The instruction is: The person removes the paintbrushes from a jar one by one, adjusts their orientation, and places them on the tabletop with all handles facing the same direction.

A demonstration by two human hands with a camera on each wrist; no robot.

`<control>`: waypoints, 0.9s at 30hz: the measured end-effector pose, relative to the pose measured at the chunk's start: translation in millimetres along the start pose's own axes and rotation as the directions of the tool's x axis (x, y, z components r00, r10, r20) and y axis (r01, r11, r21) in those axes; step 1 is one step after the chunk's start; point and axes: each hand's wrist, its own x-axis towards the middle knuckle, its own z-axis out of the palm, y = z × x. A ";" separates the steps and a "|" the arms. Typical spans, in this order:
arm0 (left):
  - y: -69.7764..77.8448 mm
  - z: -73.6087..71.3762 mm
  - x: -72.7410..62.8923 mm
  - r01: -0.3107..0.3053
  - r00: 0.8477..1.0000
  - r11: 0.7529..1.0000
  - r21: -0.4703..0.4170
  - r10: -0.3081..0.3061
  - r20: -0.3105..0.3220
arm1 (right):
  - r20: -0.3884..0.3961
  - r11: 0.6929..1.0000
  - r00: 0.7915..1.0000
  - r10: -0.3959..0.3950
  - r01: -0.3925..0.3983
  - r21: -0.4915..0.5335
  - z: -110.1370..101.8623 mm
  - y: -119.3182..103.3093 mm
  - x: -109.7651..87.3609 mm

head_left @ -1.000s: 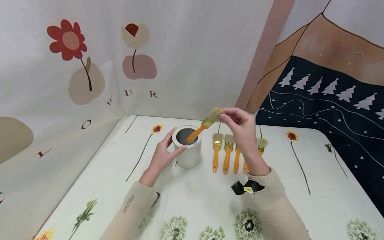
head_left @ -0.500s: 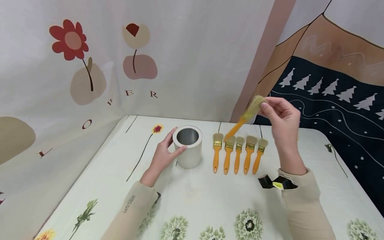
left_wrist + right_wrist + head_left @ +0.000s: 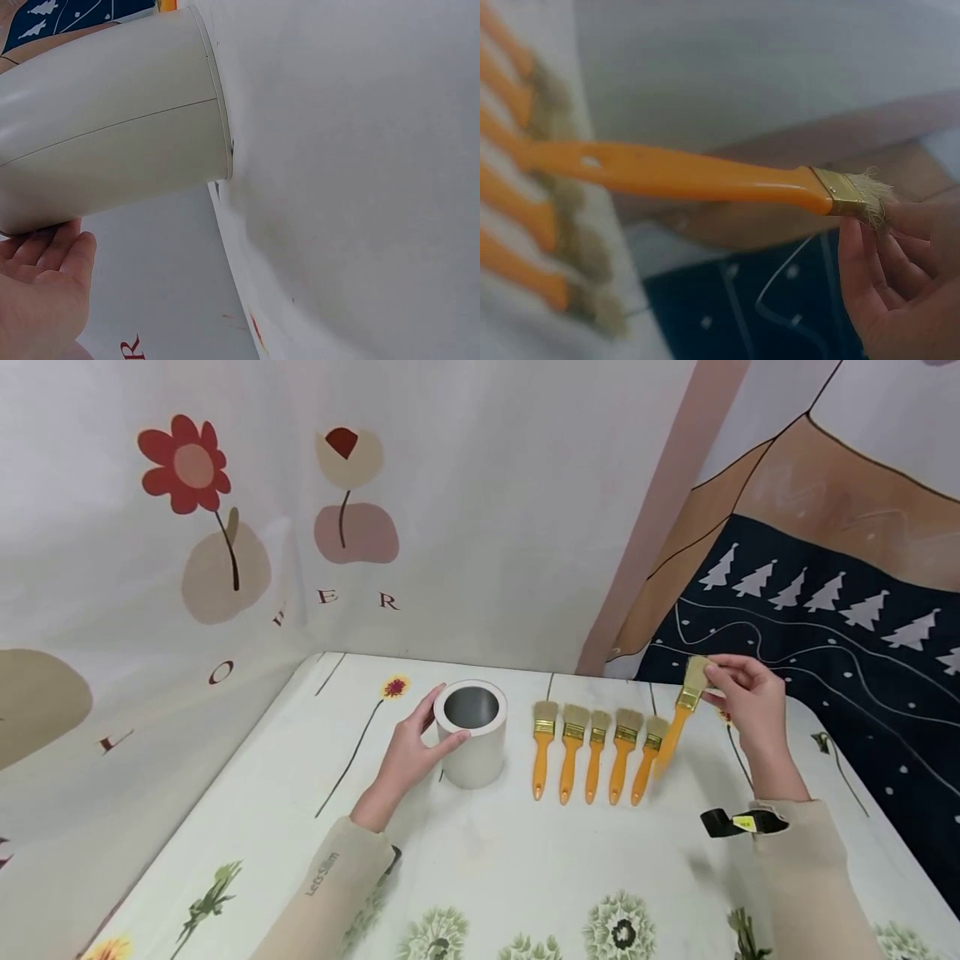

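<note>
My left hand (image 3: 412,739) grips a white cylindrical holder (image 3: 474,760) at its upper side, thumb at the front of the rim and fingers round the far side. The holder stands upright and its dark grey inside looks bare. In the left wrist view its smooth pale wall (image 3: 112,120) fills the upper left, above the fingers. Over the right part of the table, my right hand (image 3: 750,697) pinches a paintbrush (image 3: 675,727) by its bristles, the orange handle hanging down. Its brass ferrule (image 3: 844,193) shows in the right wrist view.
Several orange-handled paintbrushes (image 3: 572,760) lie in a row between holder and right hand, bristles toward the back. The rightmost brush (image 3: 647,764) is close beside the hanging handle. A printed curtain (image 3: 487,527) rises behind the table (image 3: 510,868).
My right hand has carried the paintbrush out of the holder, up and rightward past the row, then lower beside it. The left hand has stayed on the holder.
</note>
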 end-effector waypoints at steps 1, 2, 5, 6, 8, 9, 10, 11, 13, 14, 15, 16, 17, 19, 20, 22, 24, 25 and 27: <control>-0.3 0.1 0.2 -0.001 1.000 1.000 -0.001 0.001 -0.001 | 0.005 1.000 1.000 0.026 -0.026 -0.012 -3.9 7.0 3.2; -0.6 0.1 0.2 -0.001 1.000 1.000 -0.002 0.001 -0.002 | 0.011 0.998 0.999 0.051 -0.050 -0.028 -7.3 13.9 6.2; -1.6 -1.6 -1.6 0.012 1.000 1.000 0.007 -0.011 -0.012 | 0.030 0.990 0.990 0.136 -0.134 -0.051 -13.0 35.0 13.9; -2.1 -2.5 -2.2 0.014 1.000 1.000 0.009 -0.014 -0.016 | 0.039 0.985 0.986 0.163 -0.160 -0.070 -14.2 42.1 15.8; -3.3 -3.9 -3.1 0.015 1.000 1.000 0.009 -0.015 -0.019 | 0.045 0.972 0.976 0.213 -0.207 -0.107 -15.6 55.6 18.9; -3.7 -4.4 -3.1 0.012 1.000 1.000 0.007 -0.012 -0.019 | 0.043 0.965 0.971 0.234 -0.227 -0.130 -16.4 62.5 20.7; -4.4 -4.7 -2.9 0.006 1.000 1.000 0.001 -0.006 -0.020 | 0.042 0.956 0.965 0.259 -0.250 -0.157 -18.4 70.0 23.1; -4.9 -4.9 -2.7 0.003 1.000 1.000 -0.003 -0.004 -0.020 | 0.039 0.947 0.961 0.272 -0.261 -0.186 -19.0 76.0 24.3; -5.9 -4.9 -2.8 0.003 1.000 1.000 -0.008 -0.003 -0.018 | 0.027 0.922 0.953 0.302 -0.285 -0.264 -19.9 87.0 26.4; -6.4 -4.9 -3.0 0.004 1.000 1.000 -0.008 -0.004 -0.018 | 0.023 0.904 0.948 0.319 -0.297 -0.306 -20.0 91.9 27.3; -6.9 -5.1 -3.4 0.005 1.000 1.000 -0.007 -0.006 -0.019 | 0.024 0.884 0.942 0.334 -0.305 -0.354 -20.1 96.7 28.3; -7.5 -4.9 -3.7 0.010 1.000 1.000 -0.006 -0.010 -0.019 | 0.028 0.865 0.934 0.356 -0.318 -0.387 -20.2 100.0 28.4; -7.5 -5.0 -4.2 0.014 1.000 1.000 -0.003 -0.014 -0.018 | 0.036 0.847 0.929 0.369 -0.320 -0.425 -19.4 102.1 27.7; -7.0 -5.0 -4.7 0.016 1.000 1.000 -0.001 -0.016 -0.017 | 0.053 0.808 0.913 0.405 -0.330 -0.489 -19.4 105.7 27.8; -6.2 -4.8 -4.8 0.017 1.000 1.000 0.000 -0.017 -0.015 | 0.062 0.794 0.907 0.417 -0.331 -0.510 -19.7 106.1 27.7; -4.1 -4.3 -4.4 0.020 1.000 1.000 0.006 -0.019 -0.008 | 0.072 0.775 0.904 0.421 -0.318 -0.547 -19.8 105.5 27.7; -2.2 -4.2 -3.4 0.019 1.000 1.000 0.018 -0.020 0.003 | 0.068 0.755 0.914 0.399 -0.286 -0.590 -19.4 103.9 27.3; -1.1 -4.3 -2.9 0.019 1.000 1.000 0.023 -0.020 0.010 | 0.064 0.746 0.920 0.386 -0.270 -0.609 -19.3 103.4 27.4; 0.0 -5.1 -1.6 0.021 0.999 0.999 0.036 -0.022 0.024 | 0.060 0.727 0.930 0.362 -0.241 -0.643 -19.0 102.2 27.3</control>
